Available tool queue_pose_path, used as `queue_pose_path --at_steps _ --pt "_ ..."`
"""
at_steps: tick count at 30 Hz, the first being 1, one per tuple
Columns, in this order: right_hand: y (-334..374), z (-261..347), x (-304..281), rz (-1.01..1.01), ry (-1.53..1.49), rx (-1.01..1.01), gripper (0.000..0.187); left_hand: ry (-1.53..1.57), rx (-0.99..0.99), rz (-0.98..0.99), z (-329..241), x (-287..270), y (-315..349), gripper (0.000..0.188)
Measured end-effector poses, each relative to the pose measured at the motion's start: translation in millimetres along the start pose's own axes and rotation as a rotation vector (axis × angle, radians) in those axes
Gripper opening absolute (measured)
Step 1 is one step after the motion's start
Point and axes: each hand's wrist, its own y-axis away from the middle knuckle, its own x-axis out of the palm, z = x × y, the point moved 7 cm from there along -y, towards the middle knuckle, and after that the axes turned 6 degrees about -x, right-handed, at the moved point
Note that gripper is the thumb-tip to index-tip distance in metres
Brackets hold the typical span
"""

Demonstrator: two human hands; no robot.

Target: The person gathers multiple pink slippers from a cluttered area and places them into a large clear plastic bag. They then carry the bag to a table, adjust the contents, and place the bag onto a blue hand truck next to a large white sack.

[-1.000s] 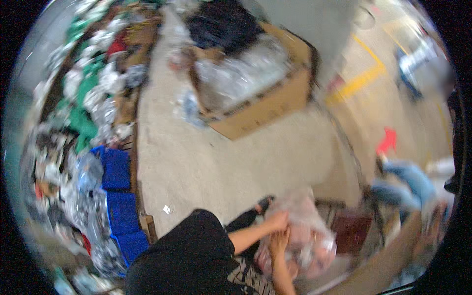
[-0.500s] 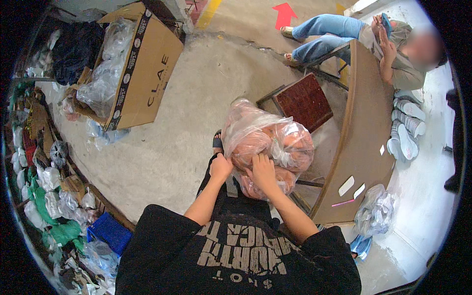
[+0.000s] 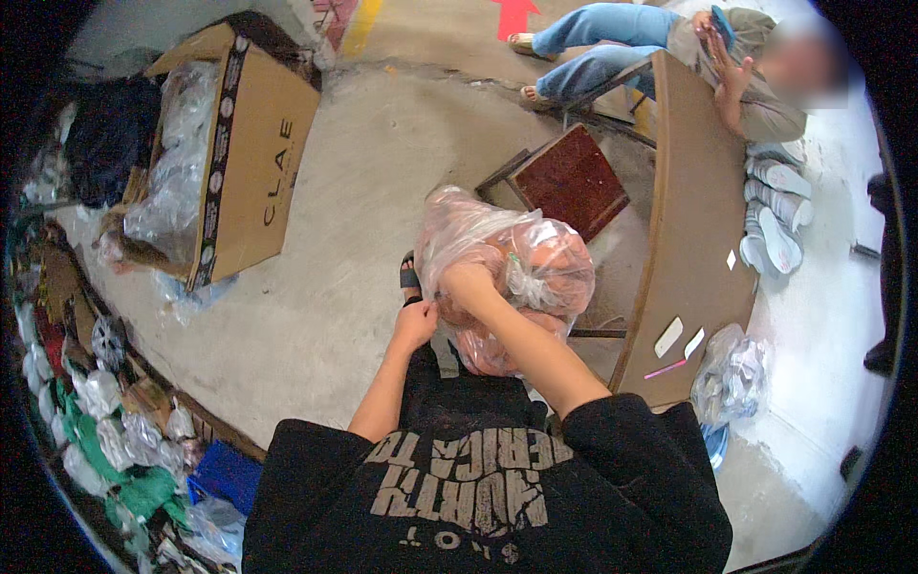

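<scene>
Both hands grasp a clear plastic bag (image 3: 502,263) of pinkish goods above the lap: left hand (image 3: 416,323) pinches its lower edge, right hand (image 3: 470,285) clenches the film; a firmer underside grip would steady it.

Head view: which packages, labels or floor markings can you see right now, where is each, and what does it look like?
Clear plastic bag: full of pinkish items, centre, held by left hand and right hand.
Cardboard box: upper left on the floor, brown, dark-printed side, clear plastic inside.
Paper slips: white, on the brown table.
Small clear bag: at the table's near end.
Red arrow: floor, top edge.
</scene>
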Motion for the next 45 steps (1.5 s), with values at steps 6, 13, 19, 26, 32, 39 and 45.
queue_pose_path --at_steps 6,13,19,26,32,39,45 --pt "35 -16 -9 -0.332 -0.348 0.098 0.021 -0.092 -0.143 -0.090 6 -29 -5 0.031" --pt "247 -124 76 -1.207 -0.673 0.958 0.021 0.095 0.098 -0.283 -39 -28 -3 0.027" --pt "292 -183 268 -0.917 -1.043 1.363 0.042 0.055 0.083 -0.283 -61 -16 -7 0.028" --pt "229 -198 423 -0.917 -1.688 1.271 0.053 -0.130 0.141 -0.262 -106 1 -32 0.031" --pt "223 -196 420 -1.006 -2.029 1.131 0.044 -0.464 -0.046 -0.187 -118 18 -78 0.026" --pt "251 -168 366 -0.955 -2.047 1.174 0.070 -0.475 0.097 -0.021 -144 32 -125 0.038" --pt "223 -162 351 -0.963 -2.059 1.269 0.068 -0.555 0.175 0.062 -127 39 -162 0.044"
